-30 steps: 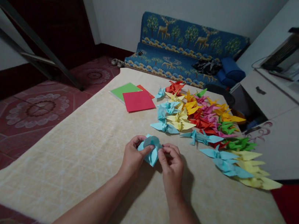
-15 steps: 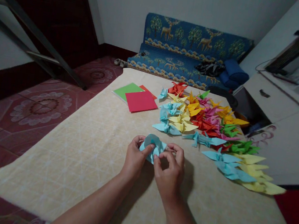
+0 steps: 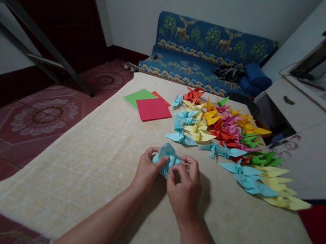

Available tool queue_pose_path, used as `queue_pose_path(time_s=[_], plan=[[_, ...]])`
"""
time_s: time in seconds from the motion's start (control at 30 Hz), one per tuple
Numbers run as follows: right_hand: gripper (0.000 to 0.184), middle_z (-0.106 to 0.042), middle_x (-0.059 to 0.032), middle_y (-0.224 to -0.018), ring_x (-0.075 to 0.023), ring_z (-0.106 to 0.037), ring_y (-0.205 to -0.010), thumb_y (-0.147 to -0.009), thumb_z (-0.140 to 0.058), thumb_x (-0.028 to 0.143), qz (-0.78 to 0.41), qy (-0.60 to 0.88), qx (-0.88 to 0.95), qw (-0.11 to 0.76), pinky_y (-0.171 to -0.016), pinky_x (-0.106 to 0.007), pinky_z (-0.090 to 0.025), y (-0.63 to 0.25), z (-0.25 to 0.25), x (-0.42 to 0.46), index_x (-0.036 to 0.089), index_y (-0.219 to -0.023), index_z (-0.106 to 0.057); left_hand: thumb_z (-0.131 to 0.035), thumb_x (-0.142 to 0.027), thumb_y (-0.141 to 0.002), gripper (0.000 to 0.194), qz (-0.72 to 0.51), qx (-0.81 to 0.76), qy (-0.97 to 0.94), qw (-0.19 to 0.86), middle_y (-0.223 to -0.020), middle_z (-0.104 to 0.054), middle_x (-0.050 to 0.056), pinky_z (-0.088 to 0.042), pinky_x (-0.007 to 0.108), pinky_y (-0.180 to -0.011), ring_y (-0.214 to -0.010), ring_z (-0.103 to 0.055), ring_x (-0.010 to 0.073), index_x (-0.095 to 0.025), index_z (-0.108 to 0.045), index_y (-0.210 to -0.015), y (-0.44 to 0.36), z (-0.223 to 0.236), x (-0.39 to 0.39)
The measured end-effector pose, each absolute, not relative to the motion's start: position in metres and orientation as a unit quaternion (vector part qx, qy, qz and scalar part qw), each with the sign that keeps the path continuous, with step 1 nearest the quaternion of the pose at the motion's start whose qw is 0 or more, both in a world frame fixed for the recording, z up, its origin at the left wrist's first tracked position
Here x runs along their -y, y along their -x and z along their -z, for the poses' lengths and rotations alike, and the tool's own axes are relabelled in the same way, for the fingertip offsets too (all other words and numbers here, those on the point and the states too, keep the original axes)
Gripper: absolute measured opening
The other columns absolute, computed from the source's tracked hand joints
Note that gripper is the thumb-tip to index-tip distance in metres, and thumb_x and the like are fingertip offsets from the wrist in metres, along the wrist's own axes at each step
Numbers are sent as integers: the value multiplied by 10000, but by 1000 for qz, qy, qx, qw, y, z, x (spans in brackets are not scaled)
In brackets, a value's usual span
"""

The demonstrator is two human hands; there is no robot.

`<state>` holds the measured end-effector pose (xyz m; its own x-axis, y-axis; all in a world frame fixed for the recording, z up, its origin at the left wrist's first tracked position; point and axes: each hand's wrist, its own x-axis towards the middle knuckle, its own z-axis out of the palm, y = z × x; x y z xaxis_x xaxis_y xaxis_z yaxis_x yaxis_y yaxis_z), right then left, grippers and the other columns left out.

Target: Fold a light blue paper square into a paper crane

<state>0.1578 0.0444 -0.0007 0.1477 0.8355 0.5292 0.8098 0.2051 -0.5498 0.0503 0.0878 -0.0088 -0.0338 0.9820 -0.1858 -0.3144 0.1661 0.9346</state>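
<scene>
A partly folded sheet of light blue origami paper [image 3: 166, 152] is held just above the table between both hands. My left hand [image 3: 148, 169] grips its left side, thumb laid on the front and fingers behind. On the right side my right hand [image 3: 186, 184] pinches the lower right edge between thumb and index finger, its other fingers curled at the back. Beyond and to the right lie many folded paper cranes, among them a blue crane [image 3: 181, 138], a yellow crane [image 3: 199, 137] and a red crane [image 3: 227, 139].
A pink-red stack of paper [image 3: 153, 109] overlaps a green pack [image 3: 139, 97] at the far left of the cloth-covered table [image 3: 83, 167]. Behind stands a blue patterned sofa [image 3: 186, 65]. A white cabinet [image 3: 307, 150] is at the right, a metal ladder [image 3: 53, 56] at the left.
The blue paper's top flap has gone from rounded to more pointed and upright. My right fingers have shifted slightly along its right edge; my left hand stays nearly in place.
</scene>
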Motion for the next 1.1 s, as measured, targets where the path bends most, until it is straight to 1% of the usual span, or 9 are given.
queue_pose_path(time_s=[0.13, 0.3, 0.4, 0.47, 0.53, 0.63, 0.8, 0.9, 1.1], plan=[[117, -524, -89, -1090, -237, -531, -990, -759, -544, 117, -15, 644, 659, 388, -808, -377, -475, -158, 0, -45, 213, -701, -579, -788, -327, -600, 397, -522, -488, -377, 589, -756, -649, 19, -430, 229, -575, -624, -583, 130, -175, -573, -897, -50, 8, -87], [89, -530, -85, -1103, -243, -531, -992, -755, -561, 143, -44, 626, 675, 388, -845, -395, -457, -160, -3, -44, 214, -720, -601, -793, -277, -578, 350, -522, -513, -419, 537, -724, -633, 5, -418, 222, -580, -621, -558, 124, -173, -599, -849, -49, 11, -90], [74, -540, -79, -1066, -230, -547, -998, -775, -562, 178, -88, 603, 656, 446, -855, -373, -462, -163, -2, -44, 204, -715, -597, -801, -289, -559, 344, -516, -514, -400, 557, -703, -625, -1, -416, 224, -570, -601, -547, 121, -162, -608, -814, -47, 10, -93], [60, -546, -77, -1028, -222, -555, -996, -789, -569, 213, -113, 606, 608, 500, -805, -342, -482, -166, 0, -46, 197, -735, -587, -803, -314, -560, 341, -500, -508, -388, 585, -677, -617, -1, -410, 226, -552, -575, -536, 119, -150, -616, -793, -46, 8, -93], [70, -554, -78, -1019, -214, -571, -949, -783, -593, 256, -138, 618, 558, 536, -713, -310, -497, -169, 4, -50, 193, -811, -585, -802, -341, -570, 329, -481, -490, -388, 615, -653, -613, 5, -405, 230, -540, -554, -527, 119, -141, -629, -766, -46, 6, -92], [204, -582, -69, -989, -192, -588, -843, -756, -616, 266, -190, 623, 522, 550, -642, -286, -497, -172, 9, -56, 192, -942, -578, -793, -371, -592, 303, -453, -459, -405, 648, -643, -617, 24, -388, 231, -530, -546, -517, 122, -134, -663, -729, -47, 4, -90], [114, -604, -55, -939, -204, -601, -860, -732, -600, 239, -267, 600, 506, 559, -679, -297, -509, -175, 10, -60, 193, -834, -619, -699, -412, -711, 286, -426, -414, -430, 680, -582, -553, 17, -326, 221, -499, -520, -447, 106, -133, -669, -655, -49, 3, -87], [126, -619, -28, -886, -199, -609, -812, -700, -617, 229, -294, 601, 489, 559, -667, -300, -510, -176, 10, -59, 216, -825, -623, -683, -437, -719, 311, -424, -408, -418, 692, -560, -537, 15, -309, 222, -484, -497, -421, 105, -132, -671, -657, -48, 4, -86], [170, -644, 3, -764, -189, -612, -703, -670, -633, 234, -329, 613, 469, 545, -582, -283, -496, -178, 9, -59, 242, -840, -624, -666, -456, -732, 334, -421, -409, -419, 693, -570, -558, 32, -319, 231, -494, -498, -431, 112, -128, -676, -671, -49, 6, -86]])
